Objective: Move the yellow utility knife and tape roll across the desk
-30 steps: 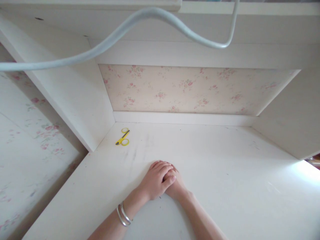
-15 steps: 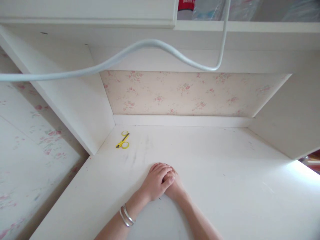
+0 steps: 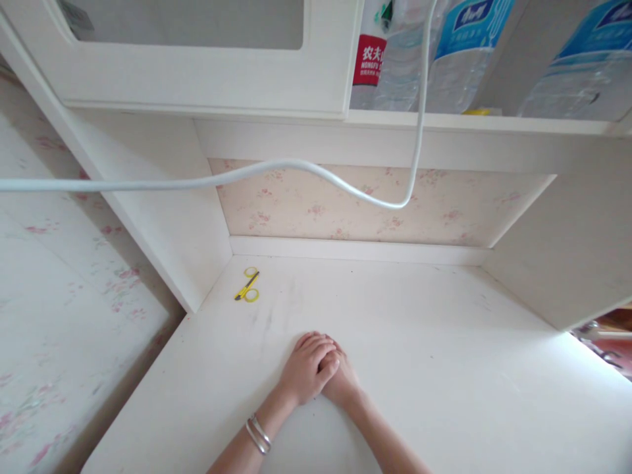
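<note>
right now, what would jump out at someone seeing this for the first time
Probably the white cable snaking across the upper view, then the blue-labelled bottles on the shelf at upper right. Below, the left hand rests over the right hand on the white desk, with a yellow cutter farther back on the left.

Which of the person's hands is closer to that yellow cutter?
Left. The left hand lies over the right hand, nearer the person than the yellow cutter and to its right; the right hand sits farther right.
</note>
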Demonstrator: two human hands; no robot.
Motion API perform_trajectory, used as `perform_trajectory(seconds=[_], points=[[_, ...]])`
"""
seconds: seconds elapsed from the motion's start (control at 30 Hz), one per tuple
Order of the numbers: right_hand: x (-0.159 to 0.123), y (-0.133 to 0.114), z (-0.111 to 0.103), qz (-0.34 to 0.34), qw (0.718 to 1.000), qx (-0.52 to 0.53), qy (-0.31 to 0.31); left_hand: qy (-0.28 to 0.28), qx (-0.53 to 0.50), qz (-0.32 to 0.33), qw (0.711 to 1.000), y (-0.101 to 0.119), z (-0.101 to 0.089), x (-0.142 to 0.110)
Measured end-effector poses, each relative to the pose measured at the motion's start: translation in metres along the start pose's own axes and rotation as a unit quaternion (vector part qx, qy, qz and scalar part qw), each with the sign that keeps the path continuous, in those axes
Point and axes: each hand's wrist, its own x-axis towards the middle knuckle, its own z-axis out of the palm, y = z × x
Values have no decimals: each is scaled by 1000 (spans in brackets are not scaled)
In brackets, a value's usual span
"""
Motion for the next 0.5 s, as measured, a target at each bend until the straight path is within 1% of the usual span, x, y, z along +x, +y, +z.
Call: perform_trajectory(seconds=[0.17, 0.3, 0.4, 0.5], points=[[-4, 2, 3, -5, 1000, -14, -8, -3, 24, 3, 1000, 4, -3, -2], [-15, 1, 5, -19, 1000, -18, -11, -18, 35, 4, 999, 9, -4, -8], [-28, -4, 0, -33, 999, -14, -16, -37, 32, 9, 999, 17, -7, -16], [-41, -11, -8, -41, 998, -2, -38, -60, 21, 22, 998, 26, -10, -26]])
